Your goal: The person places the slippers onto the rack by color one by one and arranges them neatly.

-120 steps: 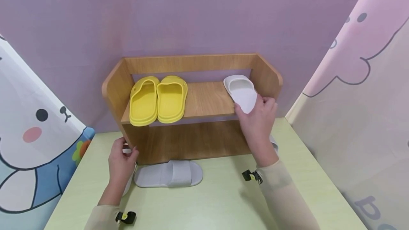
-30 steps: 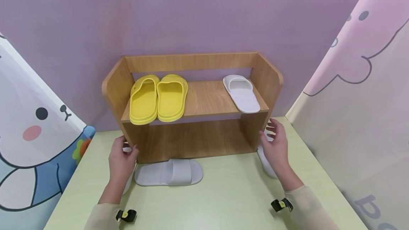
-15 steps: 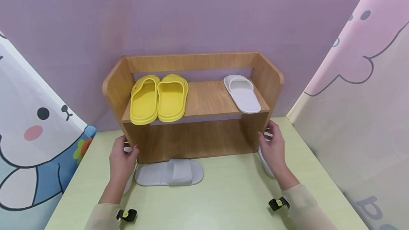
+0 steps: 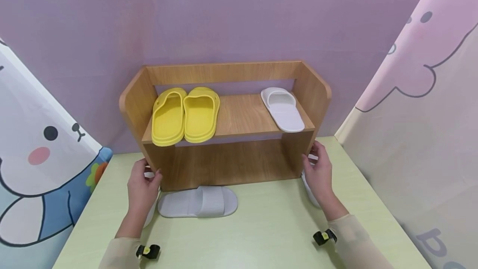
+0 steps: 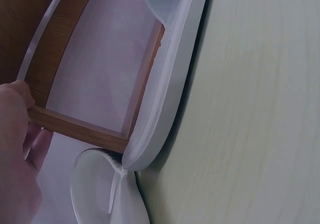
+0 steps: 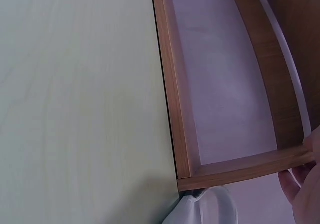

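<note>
A two-tier wooden shoe rack [image 4: 224, 74] stands on the table between my hands. My left hand [image 4: 142, 184] grips the front edge of its left side panel, thumb in front and fingers around the outer face. On the opposite side, my right hand [image 4: 320, 173] holds the right panel's front edge in the same way. The upper shelf carries two yellow clogs [image 4: 168, 119] side by side at the left and one white slipper [image 4: 284, 113] at the right, toe toward the back. A light grey slipper [image 4: 183, 202] lies sideways along the rack's front.
Outside the left panel another pale slipper [image 5: 100, 189] is partly hidden by my left hand. One more pale slipper [image 4: 310, 192] lies outside the right panel, under my right hand. A purple backdrop [image 4: 231, 15] rises behind the rack, with printed cloths at both sides.
My right hand has let go of the white slipper on the upper shelf, moved down and right, then closed onto the right side panel. The left hand has stayed put.
</note>
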### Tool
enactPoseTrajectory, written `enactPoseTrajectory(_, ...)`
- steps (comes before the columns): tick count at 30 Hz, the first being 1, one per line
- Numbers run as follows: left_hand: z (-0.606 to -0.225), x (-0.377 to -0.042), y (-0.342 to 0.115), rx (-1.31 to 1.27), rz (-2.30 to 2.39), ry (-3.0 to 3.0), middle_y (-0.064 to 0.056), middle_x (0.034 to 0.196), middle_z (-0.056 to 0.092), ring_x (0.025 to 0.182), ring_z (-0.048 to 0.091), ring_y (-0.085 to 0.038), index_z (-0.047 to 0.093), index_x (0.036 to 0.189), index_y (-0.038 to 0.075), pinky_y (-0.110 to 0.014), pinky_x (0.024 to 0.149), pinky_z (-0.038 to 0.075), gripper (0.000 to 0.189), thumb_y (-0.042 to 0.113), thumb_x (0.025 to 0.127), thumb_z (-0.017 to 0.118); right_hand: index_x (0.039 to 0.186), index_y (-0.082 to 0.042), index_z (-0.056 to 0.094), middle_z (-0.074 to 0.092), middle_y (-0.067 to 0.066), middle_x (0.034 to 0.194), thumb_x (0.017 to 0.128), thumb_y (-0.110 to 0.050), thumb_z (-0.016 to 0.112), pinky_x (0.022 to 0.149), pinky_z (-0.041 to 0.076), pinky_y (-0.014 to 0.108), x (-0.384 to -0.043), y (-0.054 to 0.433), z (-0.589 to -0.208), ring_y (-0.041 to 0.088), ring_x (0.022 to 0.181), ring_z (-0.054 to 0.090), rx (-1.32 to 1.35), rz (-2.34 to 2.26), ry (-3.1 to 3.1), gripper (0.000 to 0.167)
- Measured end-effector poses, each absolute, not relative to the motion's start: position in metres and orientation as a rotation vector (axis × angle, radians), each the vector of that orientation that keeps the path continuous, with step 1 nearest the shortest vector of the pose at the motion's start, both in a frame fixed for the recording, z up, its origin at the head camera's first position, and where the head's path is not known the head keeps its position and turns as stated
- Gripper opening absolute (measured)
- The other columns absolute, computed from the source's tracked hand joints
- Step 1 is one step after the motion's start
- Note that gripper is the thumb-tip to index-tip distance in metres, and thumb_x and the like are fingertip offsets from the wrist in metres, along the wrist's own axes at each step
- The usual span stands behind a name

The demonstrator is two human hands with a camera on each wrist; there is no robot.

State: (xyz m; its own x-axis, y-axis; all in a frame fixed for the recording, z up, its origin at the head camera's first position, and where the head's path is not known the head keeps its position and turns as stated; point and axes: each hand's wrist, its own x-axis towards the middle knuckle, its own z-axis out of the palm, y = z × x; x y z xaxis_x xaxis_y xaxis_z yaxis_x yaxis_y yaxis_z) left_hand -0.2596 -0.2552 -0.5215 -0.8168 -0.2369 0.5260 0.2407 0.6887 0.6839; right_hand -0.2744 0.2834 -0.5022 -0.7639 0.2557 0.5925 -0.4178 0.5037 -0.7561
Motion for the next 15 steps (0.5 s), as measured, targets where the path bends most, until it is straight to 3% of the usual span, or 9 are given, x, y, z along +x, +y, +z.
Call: enactPoseTrajectory(15, -0.5198, -0.2585, -0.2568, -0.014, -1.05, -2.319, -0.017, 0.133, 0.062, 0.11, 0.068, -0.034, 0.056, 0.145, 0.002, -0.002, 0.076, 0.045, 0.047, 0.001, 0.101, 0.074, 0.15, -0.002, 0.056, 0.067, 0.021, 0.131, 0.101, 0.009, 0.07, 0.081, 0.054, 0.005, -0.2779, 0.2862, -0.5076, 0.034, 0.114, 0.069, 0.139, 1.236, -2.089, 0.052)
